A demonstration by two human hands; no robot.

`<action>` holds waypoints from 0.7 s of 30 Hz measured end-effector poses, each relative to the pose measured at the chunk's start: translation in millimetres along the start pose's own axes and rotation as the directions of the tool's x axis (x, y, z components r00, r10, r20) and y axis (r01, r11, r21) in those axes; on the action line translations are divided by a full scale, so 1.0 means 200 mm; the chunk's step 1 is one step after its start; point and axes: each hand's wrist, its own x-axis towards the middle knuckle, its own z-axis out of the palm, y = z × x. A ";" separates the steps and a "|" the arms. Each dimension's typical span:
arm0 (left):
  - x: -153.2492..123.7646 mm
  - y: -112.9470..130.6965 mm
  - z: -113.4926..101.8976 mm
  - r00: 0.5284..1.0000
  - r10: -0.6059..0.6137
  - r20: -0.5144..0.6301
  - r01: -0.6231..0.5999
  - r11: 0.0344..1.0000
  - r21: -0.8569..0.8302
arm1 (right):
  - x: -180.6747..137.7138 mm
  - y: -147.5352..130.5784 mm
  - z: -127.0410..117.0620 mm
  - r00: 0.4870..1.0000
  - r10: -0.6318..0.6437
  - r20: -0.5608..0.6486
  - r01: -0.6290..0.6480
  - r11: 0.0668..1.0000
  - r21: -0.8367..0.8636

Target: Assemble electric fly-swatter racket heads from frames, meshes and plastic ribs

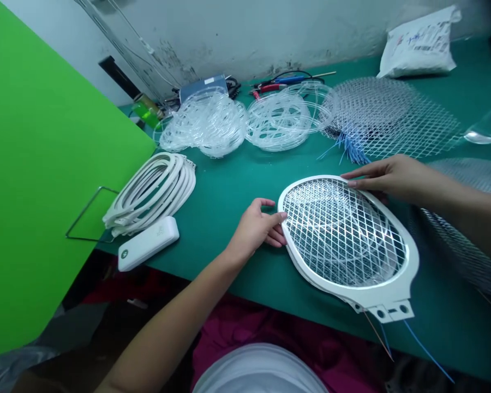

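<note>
Racket head (343, 234) on the right part of the green counter (229, 185), mesh facing up, its tabbed neck toward the near edge. Left hand (256, 226): grip closed on the left side of the white rim, thumb on top, other fingers at and below the edge. Right hand (393, 177): grip closed on the far rim, fingertips touching it; part of this hand is hidden from view. Below the neck, blue wires and a copper-coloured wire (379, 335) project past the counter edge. To the left: stack of white frames (155, 188), with a white case (147, 244) just beside it on the near side. Behind: two piles of clear rings (216, 123), then mesh sheets (368, 103) with a blue wire bundle (352, 146) at their near side. Red-handled pliers (272, 87) lie behind the rings; white parcel (419, 46) by the wall.
</note>
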 end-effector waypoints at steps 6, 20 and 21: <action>0.01 0.00 0.00 1.000 0.022 0.004 -0.022 0.997 0.067 | -0.01 0.02 0.02 0.995 -0.082 -0.053 0.069 0.976 -0.207; 0.02 -0.02 -0.01 0.996 0.091 0.008 -0.091 0.980 0.179 | -0.09 0.02 0.03 0.937 -0.350 0.007 0.318 0.841 -0.437; 0.02 -0.03 -0.01 0.996 0.094 0.009 -0.093 0.978 0.186 | -0.08 0.04 0.03 0.923 -0.384 0.006 0.347 0.827 -0.443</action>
